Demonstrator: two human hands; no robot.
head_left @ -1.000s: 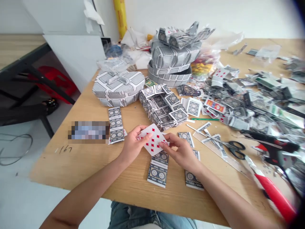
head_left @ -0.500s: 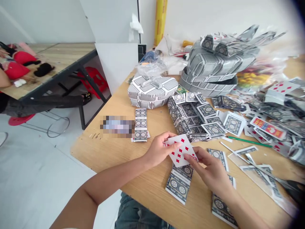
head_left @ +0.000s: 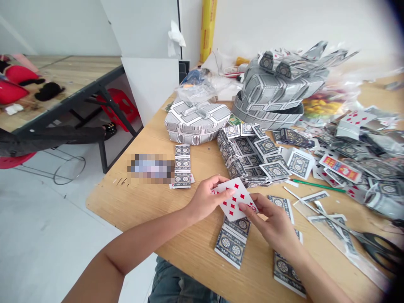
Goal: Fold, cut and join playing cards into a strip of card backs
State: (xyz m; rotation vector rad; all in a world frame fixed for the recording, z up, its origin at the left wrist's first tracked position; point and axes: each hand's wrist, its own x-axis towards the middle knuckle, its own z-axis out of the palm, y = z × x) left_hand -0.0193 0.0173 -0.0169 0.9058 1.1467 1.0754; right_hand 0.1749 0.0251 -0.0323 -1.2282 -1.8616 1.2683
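Between both hands, a playing card (head_left: 234,206) with red diamonds is held face up over the table. My left hand (head_left: 206,198) pinches its left side, thumb on top. From the right, my right hand (head_left: 273,216) grips the other edge, thumb near the corner number. Whether more cards lie beneath it is hidden. Just below the hands, a strip of folded cards (head_left: 232,246) lies patterned side up. More folded cards (head_left: 288,269) lie partly under my right forearm. Beyond the hands sits an open box woven from cards (head_left: 249,149).
A lidded card box (head_left: 197,122) and a taller stack of woven card pieces (head_left: 277,92) stand behind. Loose cards (head_left: 353,143) heap at right, near a green pencil (head_left: 317,185) and scissors (head_left: 375,246). Another card strip (head_left: 182,166) lies left. Someone's leg shows beside the far table (head_left: 78,75).
The whole scene has shifted slightly left as my head turned a little right, showing more of the scissors. Both hands keep nearly the same hold on the card.
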